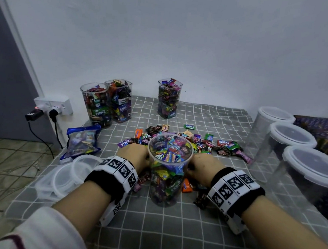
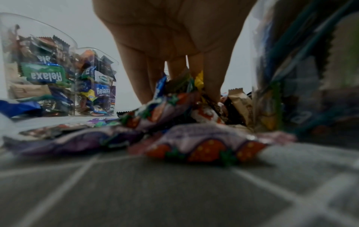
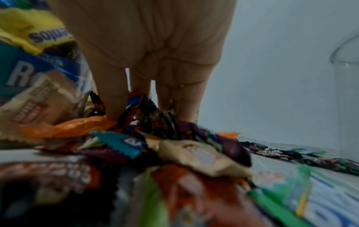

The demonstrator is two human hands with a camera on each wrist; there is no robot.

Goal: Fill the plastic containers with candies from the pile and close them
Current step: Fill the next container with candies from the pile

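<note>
Stood upright at the middle of the grey checked cloth (image 1: 170, 233), near the front edge of the candy pile (image 1: 197, 142): an open round container (image 1: 168, 170), filled nearly to the rim with wrapped sweets. Flanked by both hands, left hand (image 1: 135, 155) and right hand (image 1: 203, 167), each low in the pile just beside the container wall. Seen from the wrists, fingers (image 2: 211, 83) of the left hand pointed down, slightly spread, tips buried among wrappers; right fingers (image 3: 114, 98) likewise; whether any candy was actually pinched, impossible to tell. Judged light, crinkly and slippery, the wrappers; best gathered by scooping from both sides rather than picked singly. Judged stiff, smooth and now fairly heavy, the container; best held around its wall. Readable: "Relaxa" on several green and blue wrappers, "Fruit Plus" apparently on one inside the container. Loose lids (image 1: 67, 175) lying at the left; three filled containers (image 1: 119, 101) at the back, still uncovered.
</note>
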